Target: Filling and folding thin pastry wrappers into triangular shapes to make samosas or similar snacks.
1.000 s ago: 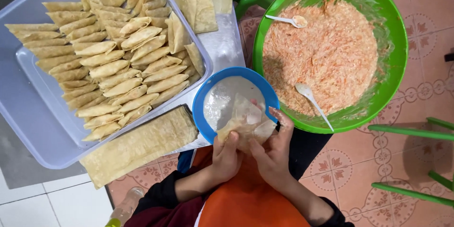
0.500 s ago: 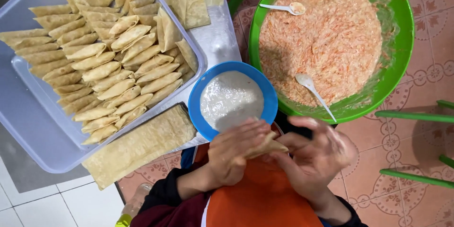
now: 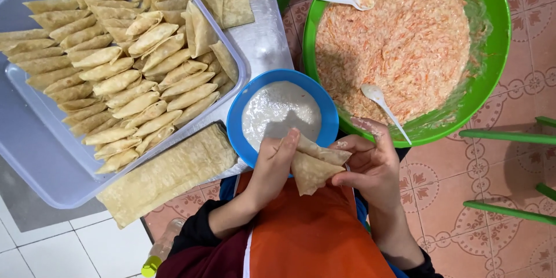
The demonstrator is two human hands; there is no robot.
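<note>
Both hands are on one half-rolled spring roll wrapper (image 3: pixel 311 168), held over the orange apron (image 3: pixel 313 237) right in front of the blue bowl of white paste (image 3: pixel 282 117). The left hand (image 3: pixel 272 165) is pinching the wrapper's upper left edge with its fingertips pressed on the fold, while the right hand (image 3: pixel 373 165) is curled around the right end, thumb underneath. So the wrapper sits between the two hands, touching both. The green bowl of shredded orange filling (image 3: pixel 405 46) is just beyond, and the tray of finished rolls (image 3: pixel 116 75) is off to the left
</note>
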